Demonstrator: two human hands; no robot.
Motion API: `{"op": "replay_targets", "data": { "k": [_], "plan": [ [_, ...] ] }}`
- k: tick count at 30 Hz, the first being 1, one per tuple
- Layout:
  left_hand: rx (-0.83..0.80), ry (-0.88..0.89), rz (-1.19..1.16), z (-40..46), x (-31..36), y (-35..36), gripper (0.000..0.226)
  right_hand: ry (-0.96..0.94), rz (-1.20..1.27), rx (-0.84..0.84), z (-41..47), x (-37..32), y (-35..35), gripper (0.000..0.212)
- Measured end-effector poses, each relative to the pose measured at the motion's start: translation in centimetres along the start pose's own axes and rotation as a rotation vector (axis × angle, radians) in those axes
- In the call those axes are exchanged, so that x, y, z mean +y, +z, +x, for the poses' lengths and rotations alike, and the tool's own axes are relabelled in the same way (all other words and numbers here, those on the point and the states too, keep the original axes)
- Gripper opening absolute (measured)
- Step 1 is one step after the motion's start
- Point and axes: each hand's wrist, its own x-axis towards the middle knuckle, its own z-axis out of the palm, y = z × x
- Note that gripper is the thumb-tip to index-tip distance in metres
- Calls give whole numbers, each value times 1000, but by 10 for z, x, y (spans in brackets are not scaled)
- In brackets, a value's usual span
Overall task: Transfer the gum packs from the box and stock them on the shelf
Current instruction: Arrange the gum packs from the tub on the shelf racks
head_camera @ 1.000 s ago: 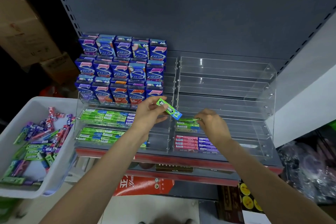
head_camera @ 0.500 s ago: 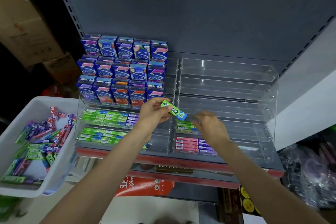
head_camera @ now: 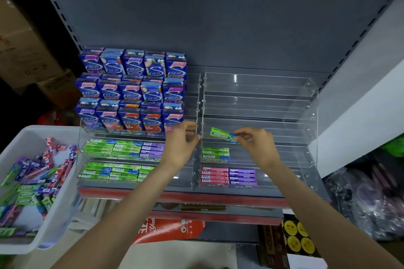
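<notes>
A tiered rack (head_camera: 310, 102) stands on the shelf (head_camera: 218, 197). Tall boxes (head_camera: 131, 89) fill its upper left tiers; flat gum packs (head_camera: 122, 148) lie in the lower tiers, left and middle. The box (head_camera: 28, 135) sits off the shelf's left edge, holding loose packs (head_camera: 32, 181).

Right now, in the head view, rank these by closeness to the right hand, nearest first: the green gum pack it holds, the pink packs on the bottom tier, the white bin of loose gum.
1. Green gum pack: pinched in the right hand, at its left.
2. Pink packs: bottom tier, below the hand.
3. White bin: far left, beside the shelf.
</notes>
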Motion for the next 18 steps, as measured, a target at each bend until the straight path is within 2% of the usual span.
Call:
{"op": "replay_targets", "data": {
  "k": [3, 7, 12, 18],
  "plan": [
    [-28, 25, 138, -1, -10, 0, 45, -13, -122, -6, -4, 11, 7, 17],
    [-17, 81, 300, -1, -15, 1, 54, -17, -162, -7, -3, 10, 20, 17],
    [-53, 227, 679, -3, -25, 0, 57, -32, -311, -3, -4, 13, 32, 17],
    [-59, 300, 760, -5, -33, -1, 55, -29, -452, -73, -10, 14, 42, 25]
  ]
}}
